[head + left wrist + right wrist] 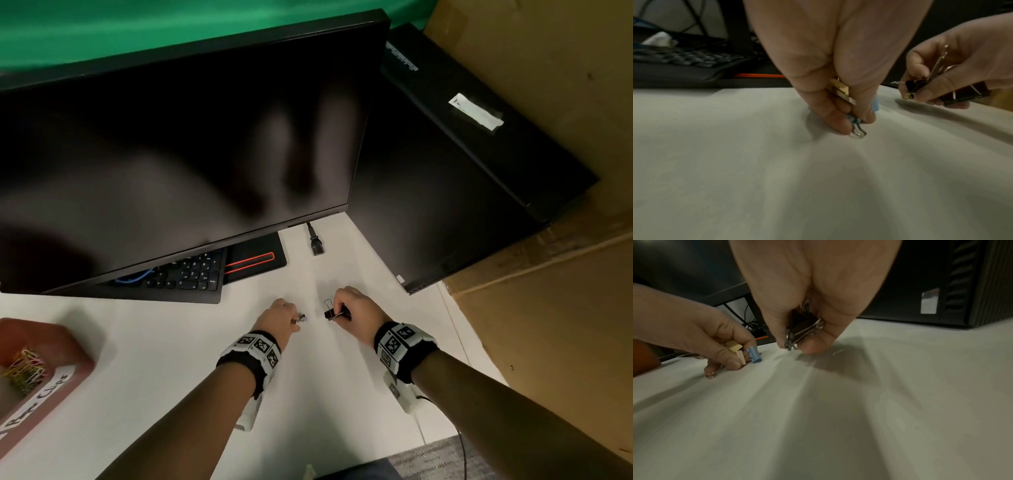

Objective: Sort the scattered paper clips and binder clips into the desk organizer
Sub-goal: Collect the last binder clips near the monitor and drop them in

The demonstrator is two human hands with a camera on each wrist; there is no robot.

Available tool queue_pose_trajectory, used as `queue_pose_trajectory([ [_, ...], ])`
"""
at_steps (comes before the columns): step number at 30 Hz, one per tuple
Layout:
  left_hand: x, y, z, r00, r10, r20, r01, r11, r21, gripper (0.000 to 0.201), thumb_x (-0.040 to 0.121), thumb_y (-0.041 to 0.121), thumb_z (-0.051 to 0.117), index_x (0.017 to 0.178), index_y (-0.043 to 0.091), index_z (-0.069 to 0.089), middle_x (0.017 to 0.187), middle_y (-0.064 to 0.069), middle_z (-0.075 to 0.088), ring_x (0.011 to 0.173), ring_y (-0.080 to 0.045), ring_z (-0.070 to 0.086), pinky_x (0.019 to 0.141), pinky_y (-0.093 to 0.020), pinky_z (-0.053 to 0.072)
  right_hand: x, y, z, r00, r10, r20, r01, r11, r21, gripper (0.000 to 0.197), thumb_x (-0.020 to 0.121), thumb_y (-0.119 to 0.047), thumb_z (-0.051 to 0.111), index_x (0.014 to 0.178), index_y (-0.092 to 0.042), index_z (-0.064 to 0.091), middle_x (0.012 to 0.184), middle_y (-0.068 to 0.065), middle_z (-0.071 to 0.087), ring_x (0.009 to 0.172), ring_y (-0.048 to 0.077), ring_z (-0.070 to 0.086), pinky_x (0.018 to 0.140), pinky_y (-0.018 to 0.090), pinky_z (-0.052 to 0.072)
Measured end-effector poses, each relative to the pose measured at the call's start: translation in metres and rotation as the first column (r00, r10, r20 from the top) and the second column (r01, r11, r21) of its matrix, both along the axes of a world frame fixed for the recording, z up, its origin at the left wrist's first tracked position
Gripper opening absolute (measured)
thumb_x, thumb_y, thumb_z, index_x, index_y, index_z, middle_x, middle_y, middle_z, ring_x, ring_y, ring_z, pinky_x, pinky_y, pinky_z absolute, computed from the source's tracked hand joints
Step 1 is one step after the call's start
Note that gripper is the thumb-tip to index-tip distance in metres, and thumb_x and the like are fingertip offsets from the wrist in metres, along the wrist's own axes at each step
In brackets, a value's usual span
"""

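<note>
My left hand (284, 317) is low on the white desk (171, 359), its fingers curled round small coloured binder clips (840, 91): a blue one (754, 354) and pale tan ones (734, 346). A wire handle (858, 134) sticks out below the fingertips, touching the desk. My right hand (346, 306) grips black binder clips (334, 313) with silver wire handles, seen close up in the right wrist view as black binder clips (801, 331). The reddish desk organizer (51, 356) stands at the far left, with coloured paper clips (25, 366) in one compartment.
A large dark monitor (178, 154) leans over a black keyboard (185, 277). A black computer tower (445, 154) lies at the right, with a loose power plug (317, 245) on the desk beside it. Cardboard (548, 274) borders the right side.
</note>
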State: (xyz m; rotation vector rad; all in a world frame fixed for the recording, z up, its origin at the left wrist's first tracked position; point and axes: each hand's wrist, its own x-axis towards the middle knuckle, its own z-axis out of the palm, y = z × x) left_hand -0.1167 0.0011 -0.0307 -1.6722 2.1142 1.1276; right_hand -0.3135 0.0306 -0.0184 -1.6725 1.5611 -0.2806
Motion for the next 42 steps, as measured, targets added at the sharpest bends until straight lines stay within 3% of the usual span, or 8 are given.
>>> queue_pose_trajectory([
  [5,0.043,0.012,0.015,0.947,0.266,-0.181,-0.275,0.961,-0.026,0.007,0.084,0.012,0.063,0.088,0.007,0.061,0.1,-0.01,0.051,0.082,-0.031,0.06,0.077,-0.033,0.052,0.029,-0.001,0.008,0.998,0.055,0.016,-0.055,0.998,-0.034,0.014,0.082,-0.009,0.06,0.084,-0.018,0.051,0.088,-0.004,0.049,0.075,0.02,0.056,0.071,0.03,0.049],
  [8,0.093,0.021,0.034,0.798,0.505,-0.328,-0.536,0.844,-0.004,0.014,0.081,0.014,0.067,0.073,0.017,0.056,0.103,-0.006,0.061,0.074,-0.027,0.064,0.066,-0.033,0.058,0.067,-0.007,0.019,0.988,0.141,0.062,-0.137,0.989,-0.063,0.015,0.081,-0.008,0.061,0.083,-0.019,0.051,0.089,-0.002,0.05,0.076,0.018,0.056,0.072,0.031,0.05],
  [12,0.169,0.038,0.059,0.633,0.641,-0.434,-0.701,0.713,0.03,0.022,0.082,0.013,0.066,0.067,0.02,0.052,0.108,0.003,0.063,0.066,-0.016,0.059,0.052,-0.012,0.051,0.133,-0.02,0.036,0.969,0.234,0.073,-0.226,0.968,-0.105,0.021,0.082,-0.008,0.062,0.081,-0.023,0.048,0.09,-0.003,0.049,0.078,0.018,0.056,0.071,0.028,0.051],
  [20,0.238,0.072,0.053,0.678,0.641,-0.36,-0.674,0.738,0.045,0.022,0.083,0.012,0.066,0.068,0.016,0.05,0.106,0.002,0.063,0.059,-0.01,0.056,0.048,-0.015,0.05,0.17,-0.011,0.029,0.992,0.113,-0.059,-0.118,0.99,-0.076,0.016,0.083,-0.009,0.063,0.079,-0.014,0.048,0.086,0.001,0.05,0.07,0.018,0.052,0.055,0.021,0.047],
  [22,0.236,0.077,0.046,0.706,0.627,-0.33,-0.645,0.761,0.066,0.02,0.083,0.013,0.066,0.07,0.016,0.05,0.111,0.002,0.064,0.058,-0.01,0.055,0.048,-0.016,0.051,0.158,0.0,0.022,0.992,0.069,-0.109,-0.074,0.996,-0.044,0.019,0.082,-0.008,0.064,0.077,-0.016,0.047,0.087,0.005,0.052,0.071,0.023,0.055,0.064,0.033,0.052],
  [26,0.227,0.082,0.035,0.763,0.574,-0.296,-0.571,0.814,0.108,0.021,0.083,0.014,0.064,0.07,0.016,0.049,0.115,0.0,0.063,0.055,-0.013,0.052,0.046,-0.015,0.048,0.144,0.015,0.012,0.985,-0.012,-0.17,0.013,1.0,0.006,0.02,0.08,-0.006,0.064,0.078,-0.016,0.047,0.09,0.006,0.052,0.078,0.027,0.056,0.072,0.032,0.048],
  [34,0.216,0.081,0.03,0.784,0.524,-0.333,-0.506,0.85,0.147,0.02,0.084,0.012,0.063,0.071,0.013,0.048,0.118,0.002,0.064,0.065,-0.012,0.056,0.05,-0.018,0.049,0.148,0.028,-0.001,0.989,-0.108,-0.104,0.105,0.994,-0.038,0.025,0.077,-0.004,0.068,0.076,-0.019,0.048,0.102,0.001,0.045,0.081,0.019,0.054,0.079,0.024,0.047],
  [42,0.227,0.081,0.03,0.795,0.515,-0.321,-0.508,0.854,0.113,0.023,0.082,0.015,0.066,0.068,0.022,0.049,0.118,-0.002,0.064,0.089,-0.024,0.065,0.058,-0.028,0.055,0.156,0.022,-0.001,0.987,-0.106,-0.122,0.107,0.994,0.001,0.021,0.077,-0.006,0.068,0.074,-0.016,0.05,0.086,0.003,0.051,0.073,0.02,0.05,0.061,0.017,0.035],
])
